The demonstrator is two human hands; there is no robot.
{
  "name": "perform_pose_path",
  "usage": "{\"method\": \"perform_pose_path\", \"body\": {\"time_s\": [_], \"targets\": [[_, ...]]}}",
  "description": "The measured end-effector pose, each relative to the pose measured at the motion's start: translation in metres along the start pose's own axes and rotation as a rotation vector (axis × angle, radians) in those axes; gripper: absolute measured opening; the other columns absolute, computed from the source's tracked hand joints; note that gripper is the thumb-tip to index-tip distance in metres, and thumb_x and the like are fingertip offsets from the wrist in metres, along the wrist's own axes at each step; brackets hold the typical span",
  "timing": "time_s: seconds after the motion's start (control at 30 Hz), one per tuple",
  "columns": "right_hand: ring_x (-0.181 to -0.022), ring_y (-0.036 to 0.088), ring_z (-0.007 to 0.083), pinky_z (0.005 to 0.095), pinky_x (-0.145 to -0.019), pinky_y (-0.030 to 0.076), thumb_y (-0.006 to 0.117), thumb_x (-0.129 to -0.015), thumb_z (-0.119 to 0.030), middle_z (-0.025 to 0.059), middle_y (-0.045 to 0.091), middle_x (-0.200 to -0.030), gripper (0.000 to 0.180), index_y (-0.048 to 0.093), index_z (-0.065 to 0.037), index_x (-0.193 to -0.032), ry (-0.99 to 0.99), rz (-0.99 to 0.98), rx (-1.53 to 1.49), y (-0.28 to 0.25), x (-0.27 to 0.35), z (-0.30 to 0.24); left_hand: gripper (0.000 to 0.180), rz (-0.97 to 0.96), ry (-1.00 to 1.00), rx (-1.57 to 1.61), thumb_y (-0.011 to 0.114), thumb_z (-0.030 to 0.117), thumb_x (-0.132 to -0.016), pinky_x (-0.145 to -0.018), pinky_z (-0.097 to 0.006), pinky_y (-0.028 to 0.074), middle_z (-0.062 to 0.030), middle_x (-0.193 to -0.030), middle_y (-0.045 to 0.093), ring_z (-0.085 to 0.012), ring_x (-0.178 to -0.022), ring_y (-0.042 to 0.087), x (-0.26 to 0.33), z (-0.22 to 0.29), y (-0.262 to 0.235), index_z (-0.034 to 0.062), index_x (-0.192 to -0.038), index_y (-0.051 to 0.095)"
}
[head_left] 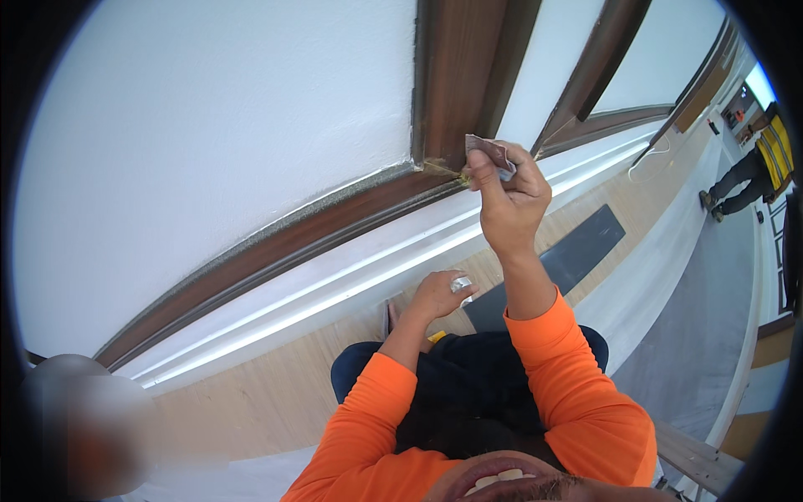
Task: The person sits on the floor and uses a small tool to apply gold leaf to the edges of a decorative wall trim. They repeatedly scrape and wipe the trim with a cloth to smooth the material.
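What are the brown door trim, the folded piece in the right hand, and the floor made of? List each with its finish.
Brown door trim: looks like wood, dark stained with a slight sheen; streaky grain shows.
Folded piece pinched in the right hand: probably sandpaper, a thin reddish-brown sheet with a paler back.
Floor: pale wood-look boards, matte; laminate or real wood cannot be told.

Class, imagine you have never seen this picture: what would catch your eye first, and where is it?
First, the raised right hand at centre, pinching a small folded piece of brownish sandpaper against the corner of the dark brown wooden door frame, where a pale scuffed patch shows. Next, the bright orange long sleeves coming up from the lower edge. The left hand rests lower, holding a small shiny metal object.
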State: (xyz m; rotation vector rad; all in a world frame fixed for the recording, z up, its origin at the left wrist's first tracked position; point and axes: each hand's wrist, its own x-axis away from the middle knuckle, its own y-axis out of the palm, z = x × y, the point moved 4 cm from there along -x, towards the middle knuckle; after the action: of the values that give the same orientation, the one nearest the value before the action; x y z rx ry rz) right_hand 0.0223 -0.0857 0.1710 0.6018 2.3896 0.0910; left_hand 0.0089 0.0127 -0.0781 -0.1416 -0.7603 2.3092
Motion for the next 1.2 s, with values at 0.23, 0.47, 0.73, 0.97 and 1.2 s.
{"method": "perform_pose_path", "body": {"time_s": [0.23,0.47,0.73,0.97,1.2], "targets": [[-0.088,0.065,0.0106,0.0244,-0.076,0.051,0.074,-0.093,0.004,0.0102,0.072,-0.102,0.016,0.073,0.005,-0.108,-0.126,0.029,0.148,0.015,0.043,0.013,0.056,-0.102,0.068,0.151,0.075,0.044,-0.094,-0.104,-0.044,0.05,-0.0191,-0.129,0.071,-0.0348,-0.124,0.065,0.001,0.001,0.013,0.0051,-0.135,0.068],[-0.087,0.069,0.0161,0.0284,-0.076,0.056,0.071,-0.09,0.008,0.0134,0.07,-0.107,0.026,0.073,0.005,-0.115,-0.259,0.074,0.064,0.033,0.044,0.007,0.05,-0.099,0.113,0.174,0.071,0.027,-0.101,-0.106,-0.033,0.046,-0.0075,-0.138,0.064,-0.0198,-0.126,0.059,0.005,-0.051,0.037,0.0039,-0.144,0.058],[-0.093,0.069,0.0276,0.0326,-0.078,0.058,0.069,-0.078,0.015,0.0163,0.068,-0.11,0.044,0.072,0.005,-0.121,-0.318,0.128,0.076,0.044,0.055,0.026,0.045,-0.339,-0.186,0.264,0.071,0.021,-0.098,-0.094,-0.032,0.051,-0.0125,-0.117,0.072,-0.0198,-0.103,0.066,-0.001,-0.045,0.048,0.0062,-0.141,0.064],[-0.093,0.069,0.0238,0.0301,-0.077,0.057,0.072,-0.081,0.014,0.0172,0.069,-0.111,0.042,0.072,0.006,-0.122,-0.528,0.128,0.106,0.052,0.043,0.011,0.044,-0.169,-0.06,0.168,0.075,0.019,-0.095,-0.091,-0.029,0.048,-0.0101,-0.11,0.071,-0.0174,-0.099,0.062,0.007,-0.082,0.056,0.0053,-0.136,0.065],[-0.087,0.068,0.0281,0.0326,-0.074,0.056,0.071,-0.076,0.016,0.0145,0.07,-0.104,0.043,0.074,0.004,-0.117,-0.402,0.175,0.137,0.048,0.054,0.015,0.051,-0.059,-0.01,0.138,0.061,0.007,-0.098,-0.084,-0.028,0.053,-0.0066,-0.105,0.071,-0.0136,-0.091,0.064,-0.005,-0.116,0.073,0.0047,-0.148,0.058]]}}
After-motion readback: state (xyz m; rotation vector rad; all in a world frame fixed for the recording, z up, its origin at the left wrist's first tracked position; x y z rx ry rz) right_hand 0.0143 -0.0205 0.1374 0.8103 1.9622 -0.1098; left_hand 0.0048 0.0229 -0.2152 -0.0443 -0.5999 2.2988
